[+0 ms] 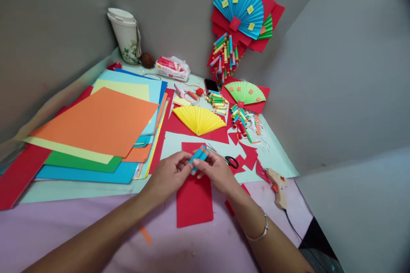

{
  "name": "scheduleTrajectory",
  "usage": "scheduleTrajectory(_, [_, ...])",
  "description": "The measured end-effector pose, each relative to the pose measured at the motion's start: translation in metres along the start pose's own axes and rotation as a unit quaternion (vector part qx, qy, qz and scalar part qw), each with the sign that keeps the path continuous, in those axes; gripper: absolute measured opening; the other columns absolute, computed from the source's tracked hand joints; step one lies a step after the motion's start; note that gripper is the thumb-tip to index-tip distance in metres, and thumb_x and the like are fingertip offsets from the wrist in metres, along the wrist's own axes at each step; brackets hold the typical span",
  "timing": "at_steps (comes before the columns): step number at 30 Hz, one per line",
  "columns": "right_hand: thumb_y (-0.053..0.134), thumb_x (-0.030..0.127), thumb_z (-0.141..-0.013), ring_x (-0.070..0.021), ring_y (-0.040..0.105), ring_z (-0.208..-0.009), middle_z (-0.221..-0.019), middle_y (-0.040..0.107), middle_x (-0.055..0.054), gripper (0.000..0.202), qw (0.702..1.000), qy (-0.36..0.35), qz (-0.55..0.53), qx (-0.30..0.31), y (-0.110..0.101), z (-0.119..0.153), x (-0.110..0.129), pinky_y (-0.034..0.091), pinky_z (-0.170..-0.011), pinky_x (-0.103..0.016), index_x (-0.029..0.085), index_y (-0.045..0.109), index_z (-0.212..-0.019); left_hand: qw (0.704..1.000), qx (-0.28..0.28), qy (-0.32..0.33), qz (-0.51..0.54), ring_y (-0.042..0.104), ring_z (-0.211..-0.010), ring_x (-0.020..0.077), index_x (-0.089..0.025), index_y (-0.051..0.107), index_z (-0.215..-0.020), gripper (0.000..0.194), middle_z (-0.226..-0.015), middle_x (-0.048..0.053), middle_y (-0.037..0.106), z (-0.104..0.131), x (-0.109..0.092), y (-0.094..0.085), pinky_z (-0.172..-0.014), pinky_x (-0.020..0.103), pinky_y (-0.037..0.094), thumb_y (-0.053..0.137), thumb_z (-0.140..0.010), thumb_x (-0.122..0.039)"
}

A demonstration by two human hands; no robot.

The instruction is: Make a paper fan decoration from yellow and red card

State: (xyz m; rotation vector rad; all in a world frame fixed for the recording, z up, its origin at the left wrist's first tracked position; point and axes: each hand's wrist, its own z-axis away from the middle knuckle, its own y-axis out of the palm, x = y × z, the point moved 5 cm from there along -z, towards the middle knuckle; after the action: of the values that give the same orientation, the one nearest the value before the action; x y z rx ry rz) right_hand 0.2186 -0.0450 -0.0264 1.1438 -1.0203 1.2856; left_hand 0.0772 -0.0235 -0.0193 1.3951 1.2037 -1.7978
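- Head view: two blue tubes [200,158] with orange ends, side by side, right between the person's hands and above a red paper [194,204] on the table [48,222].
- Long axis runs on a slant: far ends lean off to the right, near ends down to the left. Neither hand is nearer, both are touching the pair.
- Left hand [173,172]: pinched narrow, fingers on the tubes' left side. Right hand [218,170]: also pinched narrow, thumb across them from the right. Can't tell from where I'm standing which one has the firmer grip.
- Headcount on fans, four: one yellow fan [199,119] just past the hands, one pale green fan [244,92] further back, plus one blue fan [240,8] and one part-hidden green fan [267,27] hanging up.
- Small tubes on the table: two bunches, a left bunch [218,103] and a right bunch [241,119]. Way too jumbled to count, sorry.
- Singles: one glue gun [277,185] off to the right, one cup [124,34], one phone [211,85], one tissue pack [173,68]. One black scissor handle [231,161] pokes out just beside the right hand.
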Motion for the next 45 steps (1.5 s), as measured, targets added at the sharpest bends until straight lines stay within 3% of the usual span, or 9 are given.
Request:
scheduleTrajectory(7, [0.074, 0.047, -0.075, -0.0127, 0.058, -0.058, -0.07, 0.064, 0.0, 0.031, 1.0, 0.004, -0.011, -0.015, -0.004, -0.006, -0.005, 0.046, -0.055, -0.025, 0.019, 0.064, -0.083, 0.994, -0.036, 0.05, -0.086, 0.064, -0.076, 0.0201, -0.019, 0.064, -0.099, 0.022, -0.088, 0.005, 0.069, 0.001, -0.002, -0.004, -0.068, 0.031, 0.049, 0.054, -0.088, -0.035])
scheduleTrajectory(11, [0.063, 0.047, -0.084, -0.016, 0.062, -0.066, -0.079, 0.068, -0.003, 0.028, 0.986, -0.041, 0.157, -0.046, -0.032, -0.027, 0.028, 0.047, -0.062, -0.028, 0.019, 0.062, -0.088, 0.988, -0.068, 0.063, -0.12, 0.063, -0.075, 0.0194, -0.019, 0.062, -0.101, 0.021, -0.09, 0.005, 0.067, -0.001, 0.0, -0.01, -0.07, 0.032, 0.049, 0.051, -0.09, -0.033])
scheduleTrajectory(15, [0.058, 0.035, -0.088, -0.0197, 0.061, -0.081, -0.09, 0.068, -0.006, 0.019, 0.803, -0.103, 0.557, -0.183, -0.077, -0.076, 0.08, 0.045, -0.072, -0.029, 0.018, 0.063, -0.093, 0.98, -0.066, 0.073, -0.173, 0.064, -0.076, 0.019, -0.021, 0.062, -0.1, 0.019, -0.095, 0.005, 0.066, 0.0, -0.001, -0.014, -0.07, 0.032, 0.049, 0.046, -0.091, -0.029])
scheduleTrajectory(23, [0.058, 0.017, -0.086, -0.026, 0.059, -0.102, -0.116, 0.062, -0.018, 0.027, 0.726, -0.056, 0.655, -0.202, -0.117, -0.169, 0.095, 0.043, -0.081, -0.03, 0.011, 0.063, -0.112, 0.958, -0.08, 0.05, -0.269, 0.066, -0.085, 0.0227, -0.021, 0.061, -0.106, 0.025, -0.101, 0.008, 0.067, -0.002, 0.0, -0.022, -0.069, 0.032, 0.046, 0.04, -0.093, -0.026])
scheduleTrajectory(30, [0.057, 0.015, -0.087, -0.0289, 0.056, -0.112, -0.126, 0.056, -0.021, 0.04, 0.73, -0.06, 0.654, -0.187, -0.102, -0.157, 0.105, 0.043, -0.087, -0.033, 0.009, 0.056, -0.127, 0.943, -0.045, -0.009, -0.33, 0.066, -0.088, 0.0256, -0.017, 0.056, -0.109, 0.024, -0.102, 0.01, 0.067, -0.004, 0.006, -0.023, -0.064, 0.033, 0.042, 0.042, -0.092, -0.028])
scheduleTrajectory(35, [0.062, 0.036, -0.087, -0.0194, 0.066, -0.081, -0.092, 0.071, -0.005, 0.029, 0.785, -0.056, 0.611, -0.084, -0.059, -0.08, 0.079, 0.046, -0.07, -0.027, 0.021, 0.066, -0.113, 0.924, -0.026, 0.0, -0.381, 0.065, -0.091, 0.0273, -0.018, 0.056, -0.101, 0.02, -0.102, 0.011, 0.064, -0.004, 0.005, -0.019, -0.067, 0.034, 0.042, 0.048, -0.091, -0.033])
scheduleTrajectory(37, [0.06, 0.037, -0.088, -0.0184, 0.066, -0.073, -0.087, 0.072, -0.004, 0.029, 0.835, -0.052, 0.547, -0.03, -0.041, -0.044, 0.057, 0.044, -0.064, -0.027, 0.024, 0.065, -0.114, 0.918, -0.026, 0.007, -0.396, 0.064, -0.091, 0.0271, -0.019, 0.056, -0.1, 0.019, -0.102, 0.01, 0.062, -0.004, 0.005, -0.018, -0.067, 0.034, 0.042, 0.048, -0.091, -0.033])
scheduleTrajectory(41, [0.062, 0.033, -0.085, -0.0188, 0.063, -0.069, -0.088, 0.071, -0.005, 0.036, 0.871, -0.01, 0.486, -0.067, -0.029, -0.001, 0.024, 0.042, -0.064, -0.03, 0.024, 0.061, -0.12, 0.912, -0.033, 0.026, -0.408, 0.064, -0.089, 0.0262, -0.02, 0.057, -0.097, 0.016, -0.1, 0.009, 0.061, -0.003, 0.005, -0.016, -0.066, 0.033, 0.042, 0.05, -0.09, -0.033])
scheduleTrajectory(45, [0.061, 0.036, -0.084, -0.0184, 0.06, -0.07, -0.083, 0.068, -0.002, 0.043, 0.902, 0.012, 0.415, -0.122, -0.032, 0.001, 0.009, 0.042, -0.066, -0.03, 0.022, 0.057, -0.124, 0.914, -0.039, 0.026, -0.402, 0.063, -0.086, 0.0262, -0.021, 0.055, -0.091, 0.013, -0.097, 0.008, 0.06, -0.004, 0.007, -0.017, -0.063, 0.033, 0.041, 0.053, -0.087, -0.033])
